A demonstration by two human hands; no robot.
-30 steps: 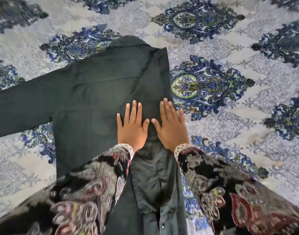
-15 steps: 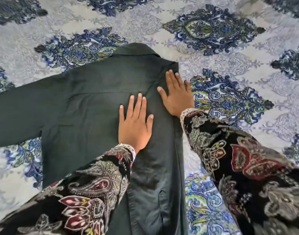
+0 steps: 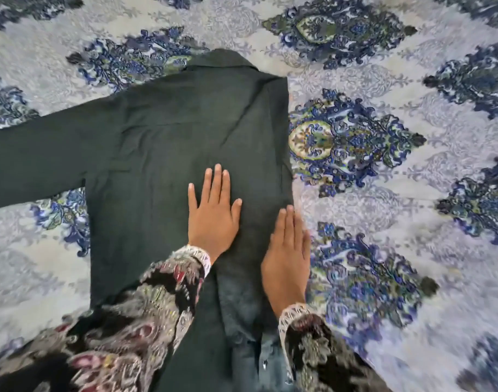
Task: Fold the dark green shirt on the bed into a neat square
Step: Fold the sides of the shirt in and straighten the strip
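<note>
A person's left hand (image 3: 212, 213) lies flat, palm down and fingers spread, on the middle of a dark green collared cotton shirt (image 3: 168, 154); its grip is fully open and holds nothing. The right hand (image 3: 287, 258) also lies flat with fingers together, its grip open, pressing along the shirt's folded right edge, with its outer side just over the bedspread. Both wrists wear black paisley-patterned sleeves (image 3: 146, 315) with white lace cuffs. The shirt lies spread back-up on the bed, collar pointing away from the person. Its right side is folded inward to a straight edge, while the left sleeve stretches out flat toward the left. Beneath it lies a pale grey bedspread with blue floral medallions (image 3: 411, 210).
</note>
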